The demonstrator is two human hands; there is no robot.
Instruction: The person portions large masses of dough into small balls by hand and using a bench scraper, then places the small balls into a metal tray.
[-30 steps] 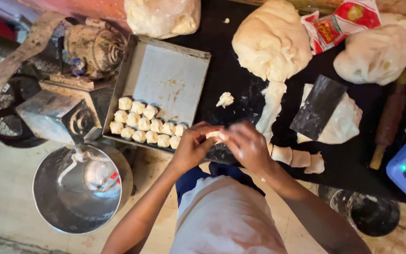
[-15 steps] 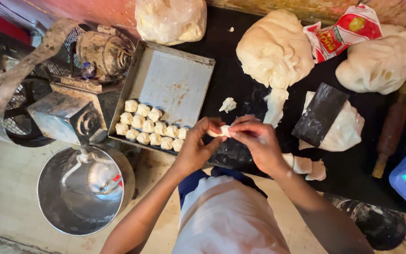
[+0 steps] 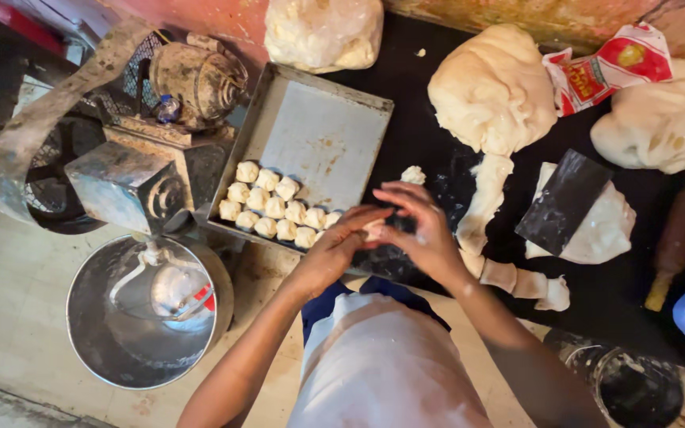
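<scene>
Both hands meet over the near edge of the black worktop (image 3: 406, 103). Left hand (image 3: 341, 242) and right hand (image 3: 420, 230) are cupped together, fingertips pinching a small dough piece (image 3: 374, 231) between them; only a sliver of it shows, so its exact shape can't be told. Key relation: the metal tray (image 3: 319, 131) lies just to the left of the hands, so the left hand is nearer to it. On the tray, the shaped dough balls (image 3: 275, 208) sit in two rows along the near edge, running on a diagonal from far-left toward the hands; the row's near end almost touches the left fingertips. The far half of the tray is bare. On the right side, the dough rope (image 3: 489, 238) stretches from the big dough mound (image 3: 491, 87) down toward the person, long axis roughly away-to-near, passing close by the right wrist. One stray dough bit (image 3: 413, 174) sits just beyond the hands. Mixer bowl (image 3: 148, 309) is well off to the left, below the tray.
</scene>
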